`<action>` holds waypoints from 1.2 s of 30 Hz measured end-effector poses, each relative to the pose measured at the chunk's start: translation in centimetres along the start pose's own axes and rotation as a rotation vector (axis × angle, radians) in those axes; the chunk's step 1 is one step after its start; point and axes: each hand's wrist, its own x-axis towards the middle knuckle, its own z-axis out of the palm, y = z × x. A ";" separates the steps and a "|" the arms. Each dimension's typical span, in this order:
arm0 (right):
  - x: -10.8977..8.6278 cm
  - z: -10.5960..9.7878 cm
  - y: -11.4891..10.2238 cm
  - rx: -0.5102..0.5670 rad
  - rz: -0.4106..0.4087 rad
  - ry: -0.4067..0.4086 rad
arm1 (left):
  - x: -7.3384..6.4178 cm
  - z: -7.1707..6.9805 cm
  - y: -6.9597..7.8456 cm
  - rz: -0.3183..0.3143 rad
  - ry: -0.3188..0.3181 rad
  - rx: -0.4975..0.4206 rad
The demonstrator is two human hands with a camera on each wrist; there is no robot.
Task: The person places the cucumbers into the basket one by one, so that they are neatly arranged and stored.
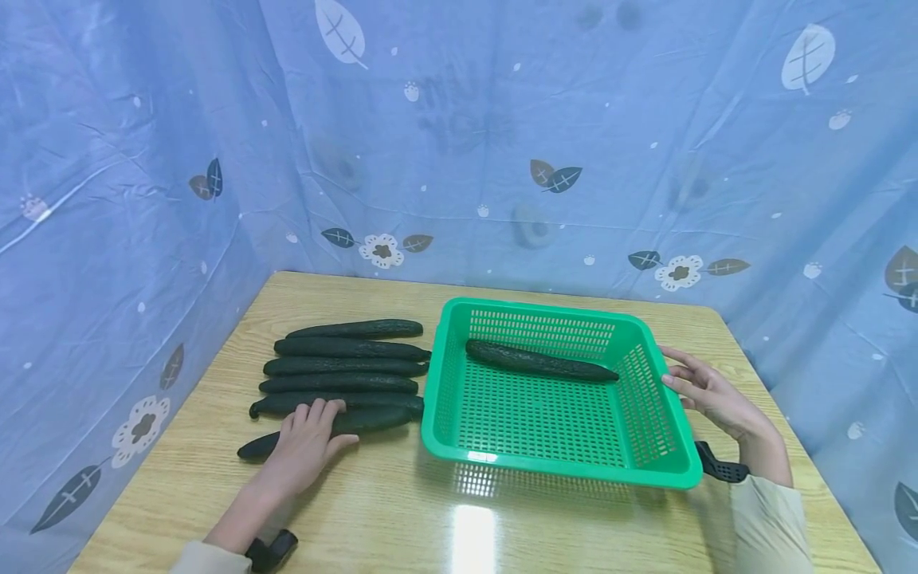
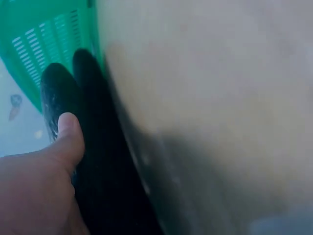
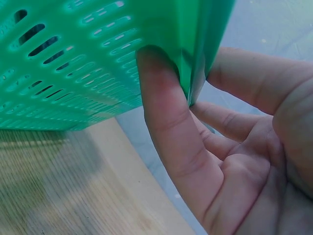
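Several dark green cucumbers lie side by side on the left of the table. My left hand is over the nearest cucumber, its fingers curled across the far side and the thumb on the near side. In the left wrist view the thumb presses along a cucumber, a second one lying against it; the other fingers are mostly hidden. A green plastic basket stands right of the row with one cucumber inside. My right hand pinches the basket's right rim, one finger under it against the slotted wall.
The wooden table carries the basket and the row, whose right ends come close to or touch the basket's left side. A blue patterned curtain hangs behind the table and along both sides.
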 end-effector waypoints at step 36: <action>0.1 -0.1 0.4 0.022 -0.014 0.023 | 8.1 -7.4 3.8 0.106 -0.027 -0.004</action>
